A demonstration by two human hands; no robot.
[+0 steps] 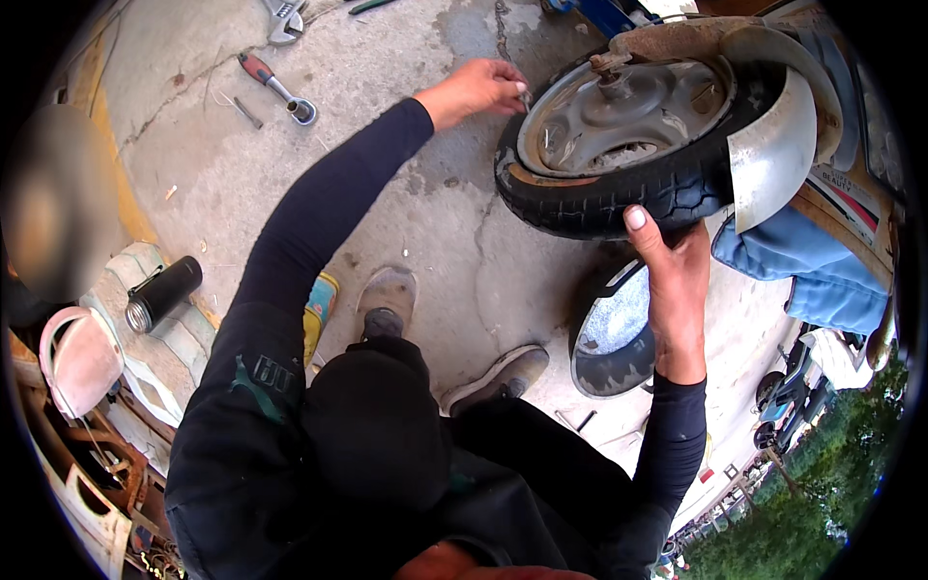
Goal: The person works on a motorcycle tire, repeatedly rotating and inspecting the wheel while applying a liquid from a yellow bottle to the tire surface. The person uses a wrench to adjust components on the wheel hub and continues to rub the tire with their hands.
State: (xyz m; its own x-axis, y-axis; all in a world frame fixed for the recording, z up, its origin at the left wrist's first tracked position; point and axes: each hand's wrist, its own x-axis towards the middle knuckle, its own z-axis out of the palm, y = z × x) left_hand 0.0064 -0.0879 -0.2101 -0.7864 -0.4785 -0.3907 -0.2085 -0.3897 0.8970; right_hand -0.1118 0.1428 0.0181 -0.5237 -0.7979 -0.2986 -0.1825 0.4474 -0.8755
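"Wheel (628, 126) is tilting up front, on the right, its tyre (599, 201) tucking under a silver guard (775, 150). What are the hands doing in the head view?"

"The right hand (681, 285) is putting its thumb on the tyre; its other fingers are mostly hiding, so I can't tell their grip. The left hand (483, 89) is bunching its fingers by the tyre's left edge. Are they pinching something? I can't tell."

"What's helping?"

"I think a steady right hand is stopping wobbles."
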